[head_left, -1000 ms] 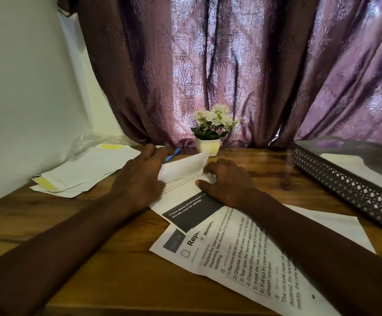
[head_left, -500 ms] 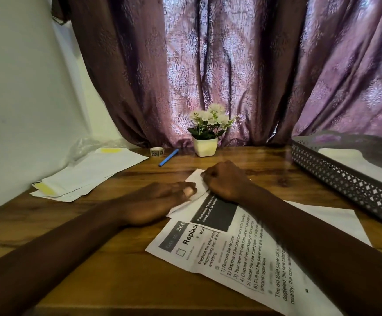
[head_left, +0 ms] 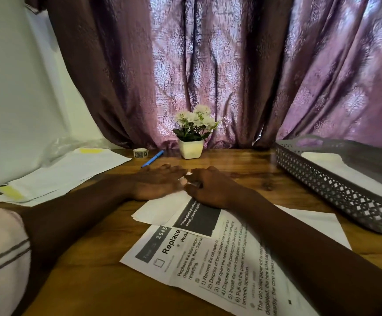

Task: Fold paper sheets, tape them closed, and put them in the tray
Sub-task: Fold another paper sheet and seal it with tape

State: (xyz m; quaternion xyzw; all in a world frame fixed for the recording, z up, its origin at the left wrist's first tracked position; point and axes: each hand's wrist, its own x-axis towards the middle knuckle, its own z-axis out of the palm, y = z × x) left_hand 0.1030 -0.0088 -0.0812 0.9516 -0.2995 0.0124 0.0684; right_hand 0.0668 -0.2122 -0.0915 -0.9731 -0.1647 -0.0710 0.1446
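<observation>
Sleeve [head_left: 0, 247], white with grey stripes, at lower left. Stack of loose papers [head_left: 60, 174] beyond it on wooden table [head_left: 89, 281], yellow patches at two corners; no writing legible there. Tape roll [head_left: 140, 153] and blue pen [head_left: 152, 158] near back edge, apart from each other. Left hand [head_left: 158, 183] laid flat, fingers straight and together, pressing on folded sheet [head_left: 162, 210]. Folded sheet at centre of table, partly under both hands, overlapping top of printed sheet [head_left: 208, 270]; dark band on it reading "Potted plants (fixed", remainder cut off. Small white pot of flowers [head_left: 190, 148] behind hands. Right hand [head_left: 210, 188] just beside left, fingers curled on same sheet; pinch or mere press not determinable. Printed sheet headed "Replace", numbered "2645", steps listed 1) to 6), first reading "Remove the old paper". Grey perforated tray [head_left: 322, 185] at right, white folded paper [head_left: 345, 172] inside.
</observation>
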